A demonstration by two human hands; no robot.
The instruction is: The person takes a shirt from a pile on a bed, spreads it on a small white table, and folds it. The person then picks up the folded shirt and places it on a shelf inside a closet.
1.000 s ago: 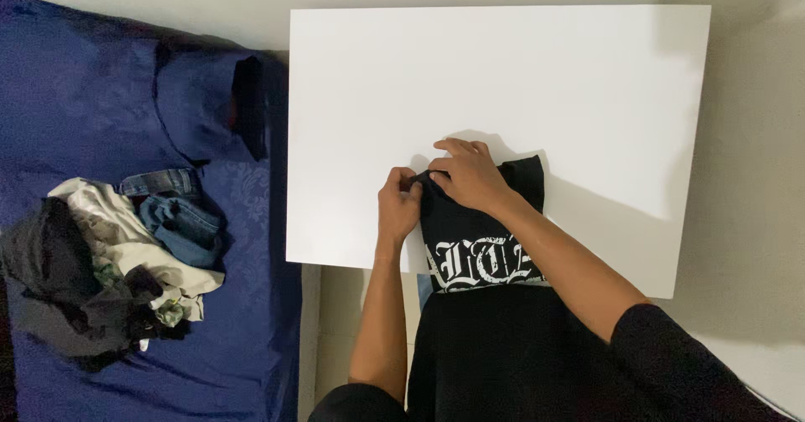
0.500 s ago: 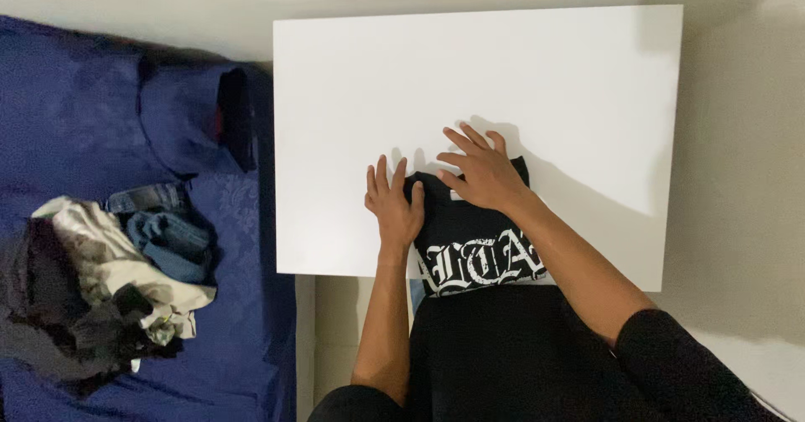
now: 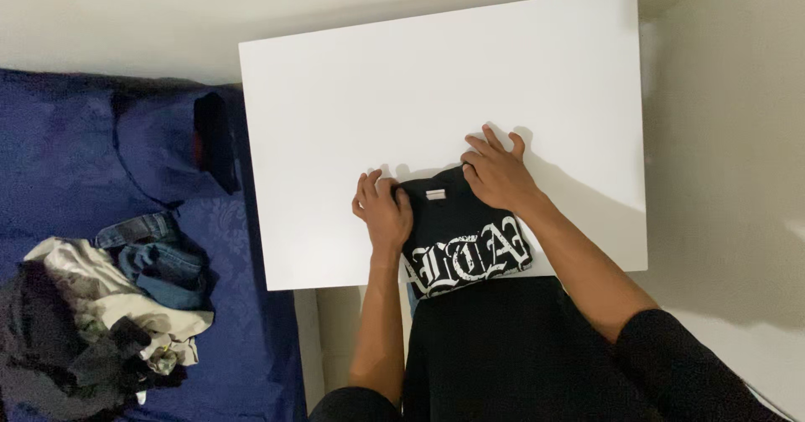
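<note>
Both grips rest open — left hand (image 3: 382, 212), right hand (image 3: 496, 173) — apparently pressing the folded black shirt (image 3: 457, 242) between them.

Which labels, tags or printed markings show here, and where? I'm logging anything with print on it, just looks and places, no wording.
Neck label: small white rectangle at the far end of the folded black shirt, between the left hand and right hand.
Print: white ornate lettering in a band across the shirt's near end, at the white table edge.
No packages, signs or screens.
</note>
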